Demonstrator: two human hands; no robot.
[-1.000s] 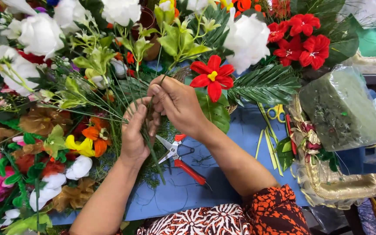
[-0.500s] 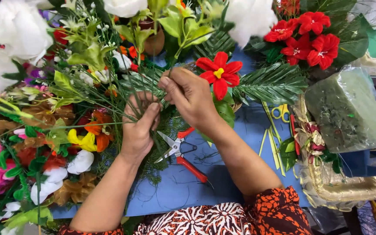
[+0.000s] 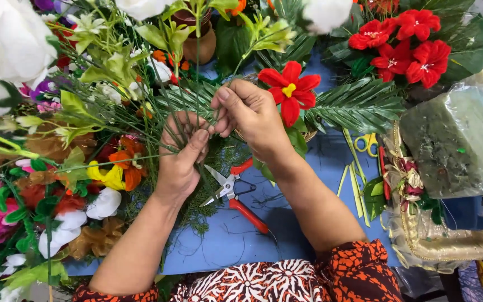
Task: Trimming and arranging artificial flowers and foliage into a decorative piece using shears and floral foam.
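At frame centre the left hand (image 3: 179, 159) is closed around a bunch of thin green stems (image 3: 169, 120), thumb pressed across them. The right hand (image 3: 252, 114) pinches a stem tip just beside it, fingertips together. Red-handled snips (image 3: 236, 193) lie open on the blue table (image 3: 303, 223) below the hands, untouched. Loose artificial flowers crowd the left side, and a red flower (image 3: 290, 90) sits right of the hands. The wrapped green foam block (image 3: 457, 142) at right holds no stems, so the arranging looks early
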